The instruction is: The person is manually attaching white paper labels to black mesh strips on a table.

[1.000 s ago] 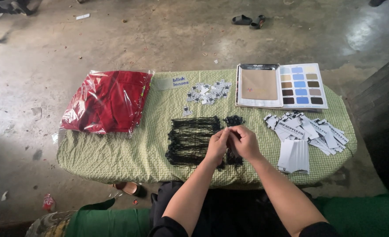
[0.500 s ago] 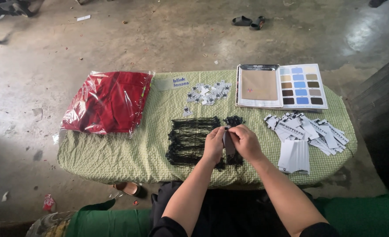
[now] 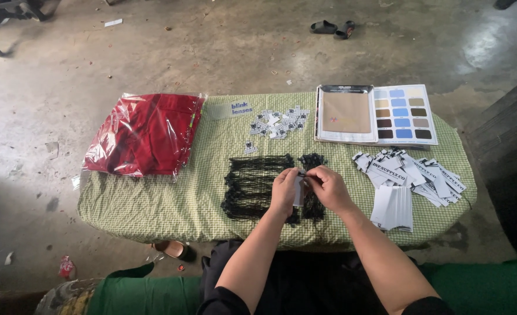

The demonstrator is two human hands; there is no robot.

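Head view, looking down at a low table (image 3: 153, 210) covered with a green checked cloth. Nearest the viewer are the person's dark lap and two bare forearms reaching forward over the table's near edge. The left hand (image 3: 284, 189) and the right hand (image 3: 327, 188) meet just above the cloth, fingers drawn narrow and pinched together on a small white tag (image 3: 298, 191) held upright between them; a thin black string seems to sit at the tag's top, too fine to make out clearly. Directly beneath and to the left of the hands lies a bundle of black strings (image 3: 255, 185), laid in rough rows. To the right, near the right forearm, a neat stack of white tags (image 3: 392, 207) rests on the cloth, and just beyond it a loose heap of black-and-white printed tags (image 3: 413, 170) spreads toward the table's right edge. Farther back, at centre, a scatter of small printed stickers (image 3: 276, 122) lies near a small label (image 3: 239, 108). At far right an open colour sample book (image 3: 376, 114) shows a tan page and a grid of blue and brown swatches. At far left a red garment in a clear plastic bag (image 3: 144, 133) lies flat. Beyond the table, on the concrete floor (image 3: 241, 41), sits a pair of dark sandals (image 3: 333, 28).
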